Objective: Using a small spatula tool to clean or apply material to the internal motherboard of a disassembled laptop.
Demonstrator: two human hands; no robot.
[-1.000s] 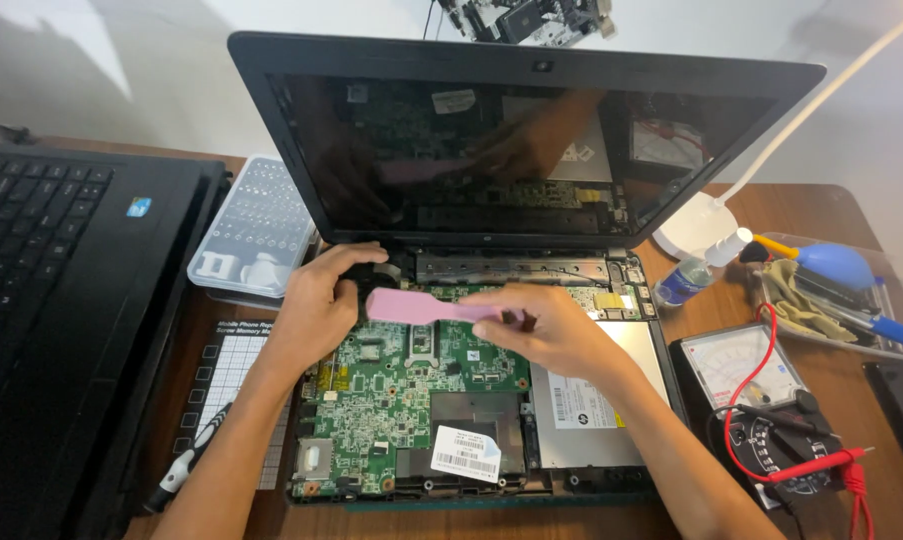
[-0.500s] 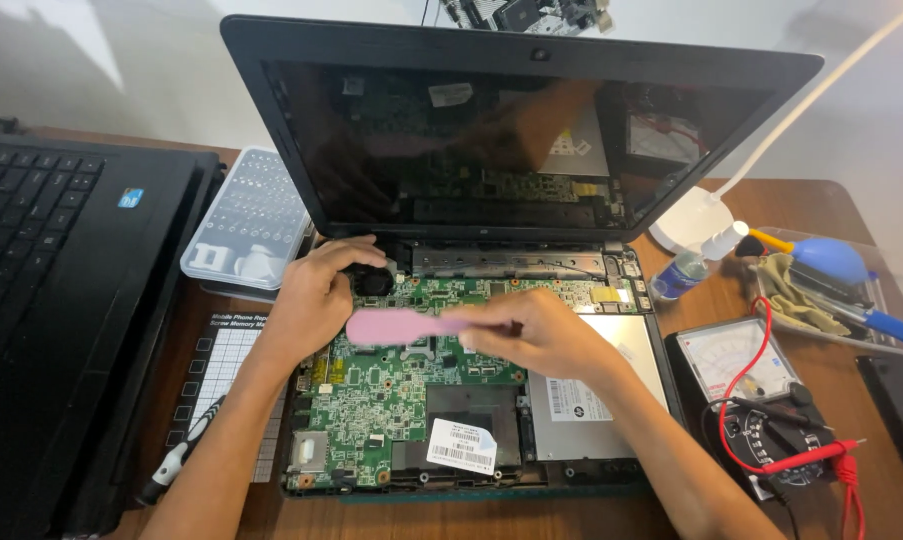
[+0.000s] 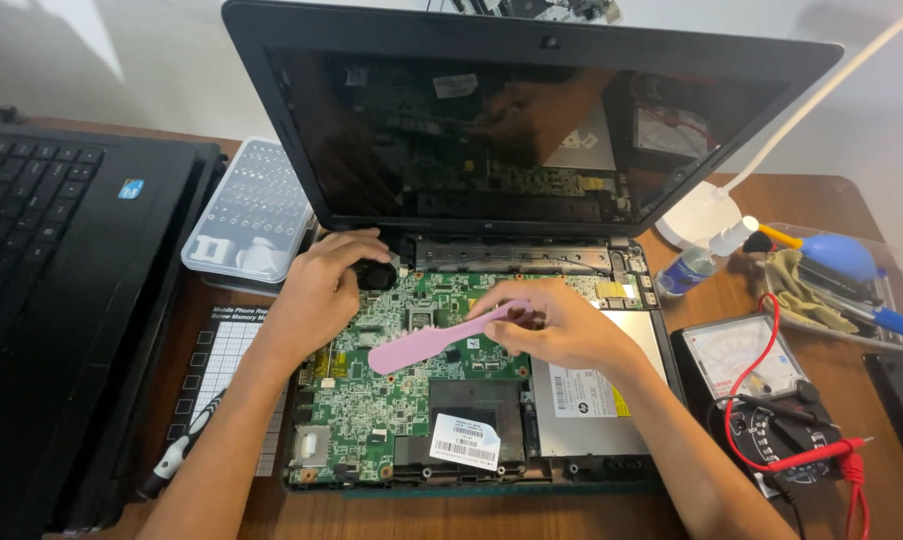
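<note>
Right hand point(image 3: 561, 330) pinches a flat pink plastic brush point(image 3: 433, 340) over the green laptop motherboard point(image 3: 391, 400). Left hand point(image 3: 321, 290), fingers curled, grips a small black round part point(image 3: 376, 272) at the board's rear left corner.

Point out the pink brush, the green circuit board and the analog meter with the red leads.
pink brush point(image 3: 421, 343), head view, on the flat pink handle.
green circuit board point(image 3: 371, 400), head view, on its bare lower left area.
analog meter point(image 3: 736, 356), head view, on the white dial face.
</note>
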